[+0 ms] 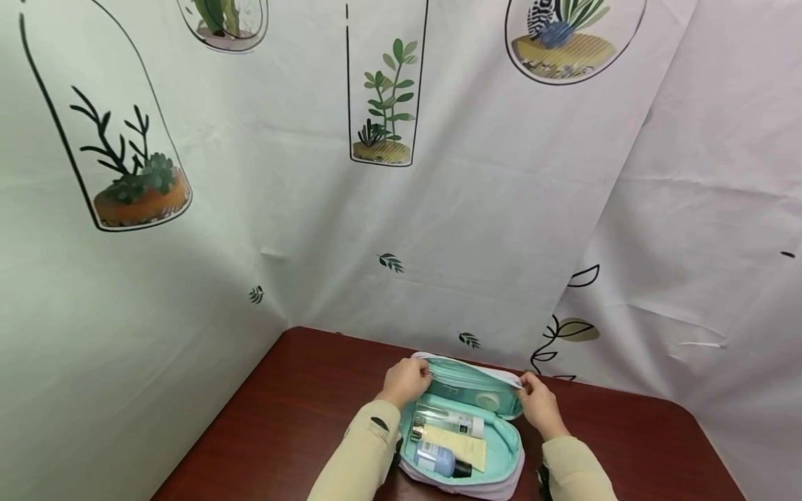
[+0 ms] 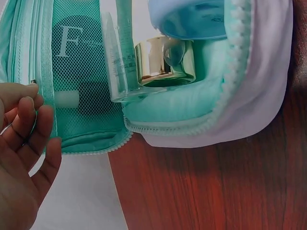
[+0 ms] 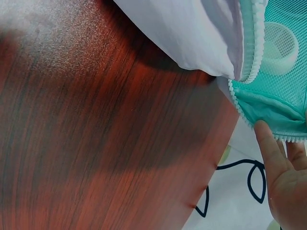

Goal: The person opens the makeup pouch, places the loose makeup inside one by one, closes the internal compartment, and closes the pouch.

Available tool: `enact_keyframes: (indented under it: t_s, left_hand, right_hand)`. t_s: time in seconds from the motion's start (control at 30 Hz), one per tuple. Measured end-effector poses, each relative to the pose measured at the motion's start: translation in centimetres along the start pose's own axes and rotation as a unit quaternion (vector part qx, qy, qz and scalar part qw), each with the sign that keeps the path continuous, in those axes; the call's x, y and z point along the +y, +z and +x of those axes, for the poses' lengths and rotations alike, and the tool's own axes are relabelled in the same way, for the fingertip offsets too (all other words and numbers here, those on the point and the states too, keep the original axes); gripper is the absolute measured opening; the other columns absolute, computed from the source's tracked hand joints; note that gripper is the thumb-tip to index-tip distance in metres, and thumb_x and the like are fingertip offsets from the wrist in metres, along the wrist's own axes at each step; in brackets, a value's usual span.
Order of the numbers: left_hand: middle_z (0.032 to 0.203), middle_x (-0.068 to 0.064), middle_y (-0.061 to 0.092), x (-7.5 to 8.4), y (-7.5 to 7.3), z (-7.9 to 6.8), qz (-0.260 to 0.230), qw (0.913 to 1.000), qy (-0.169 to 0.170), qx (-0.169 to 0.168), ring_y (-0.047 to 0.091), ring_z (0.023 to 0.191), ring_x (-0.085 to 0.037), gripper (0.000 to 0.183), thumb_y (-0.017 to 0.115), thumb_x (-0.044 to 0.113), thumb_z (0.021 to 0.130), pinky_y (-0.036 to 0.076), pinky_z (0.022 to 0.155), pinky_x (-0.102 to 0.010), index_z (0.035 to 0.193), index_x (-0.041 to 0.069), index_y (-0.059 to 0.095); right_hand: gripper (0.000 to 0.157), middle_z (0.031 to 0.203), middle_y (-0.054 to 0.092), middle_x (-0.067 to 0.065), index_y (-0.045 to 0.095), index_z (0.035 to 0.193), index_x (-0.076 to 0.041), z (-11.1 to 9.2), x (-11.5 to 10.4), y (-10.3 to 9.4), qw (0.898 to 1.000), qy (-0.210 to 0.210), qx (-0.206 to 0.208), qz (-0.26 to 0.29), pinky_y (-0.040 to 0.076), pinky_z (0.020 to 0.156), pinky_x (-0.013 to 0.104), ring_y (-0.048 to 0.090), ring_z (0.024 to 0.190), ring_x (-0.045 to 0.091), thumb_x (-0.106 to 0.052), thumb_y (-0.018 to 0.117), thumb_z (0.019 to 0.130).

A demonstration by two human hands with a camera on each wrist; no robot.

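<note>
A lilac toiletry bag (image 1: 509, 487) with a mint lining lies unzipped, its lid raised at the back. My left hand (image 1: 405, 381) pinches a small zipper pull (image 2: 33, 82) on the mesh pocket (image 2: 79, 31) inside the lid. At the lid's right edge, my right hand (image 1: 542, 406) grips the zippered rim (image 3: 293, 138) between thumb and fingers. Behind the mesh show a dark round item marked F and a pale round jar (image 3: 280, 48). In the bag's base lie a clear bottle with a white cap (image 1: 466, 424), a pale yellow tube (image 1: 464, 446) and a blue bottle (image 1: 435, 458) with a black cap.
The bag sits on a dark red wood-grain table (image 1: 301, 417), near its back edge. White cloth (image 1: 301, 209) printed with plants hangs right behind the table and along its left side. Cream sleeves (image 1: 360, 452) cover both forearms.
</note>
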State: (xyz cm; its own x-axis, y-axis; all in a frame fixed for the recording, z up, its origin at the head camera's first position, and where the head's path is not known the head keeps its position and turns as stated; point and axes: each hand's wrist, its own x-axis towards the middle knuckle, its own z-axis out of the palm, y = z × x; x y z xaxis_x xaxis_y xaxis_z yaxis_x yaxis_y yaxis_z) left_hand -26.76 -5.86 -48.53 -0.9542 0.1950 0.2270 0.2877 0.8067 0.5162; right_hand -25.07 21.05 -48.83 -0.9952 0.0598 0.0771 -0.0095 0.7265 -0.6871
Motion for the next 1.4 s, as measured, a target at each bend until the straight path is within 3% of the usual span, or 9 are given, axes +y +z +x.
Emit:
enact_keyframes:
  t_s: [0.3,0.83,1.07,1.4]
  left_hand:
    - [0.051,0.007,0.038,-0.4,-0.6,-0.2,0.013,0.9999,0.001,0.004,0.035,0.047,-0.007,0.03,0.065,0.017,0.086,0.029,0.045,-0.025,0.061,0.019,0.05]
    - [0.047,0.006,0.024,-0.8,-0.6,-0.4,0.039,0.9967,-0.047,0.053,0.025,0.043,-0.008,0.041,0.06,0.012,0.087,0.02,0.042,-0.024,0.057,0.018,0.032]
    - [0.048,0.006,0.025,-0.9,-0.3,-0.5,0.031,0.9961,-0.037,0.074,0.025,0.041,-0.008,0.036,0.06,0.012,0.087,0.02,0.041,-0.024,0.059,0.017,0.037]
    - [0.049,0.005,0.025,-1.3,0.0,-0.5,0.031,0.9893,-0.08,0.118,0.025,0.044,-0.01,0.034,0.06,0.01,0.086,0.02,0.044,-0.026,0.06,0.016,0.038]
  right_hand:
    - [0.007,0.076,0.047,0.008,0.049,0.092,-0.002,0.0,0.0,-0.1,1.0,0.003,0.002,0.005,0.038,0.056,0.033,0.046,0.066,0.022,-0.002,0.055,0.089]
    - [0.006,0.077,0.047,0.008,0.05,0.093,-0.003,0.2,0.5,0.3,1.0,0.014,0.006,0.013,0.038,0.057,0.032,0.046,0.068,0.022,-0.002,0.055,0.089]
    - [0.006,0.077,0.048,0.007,0.05,0.092,-0.003,0.1,0.6,0.3,1.0,0.011,0.009,0.014,0.037,0.057,0.032,0.046,0.067,0.021,-0.003,0.055,0.089]
    - [0.006,0.076,0.047,0.007,0.051,0.091,-0.003,0.1,0.7,0.3,1.0,0.007,0.013,0.016,0.038,0.056,0.033,0.046,0.066,0.021,-0.001,0.055,0.088]
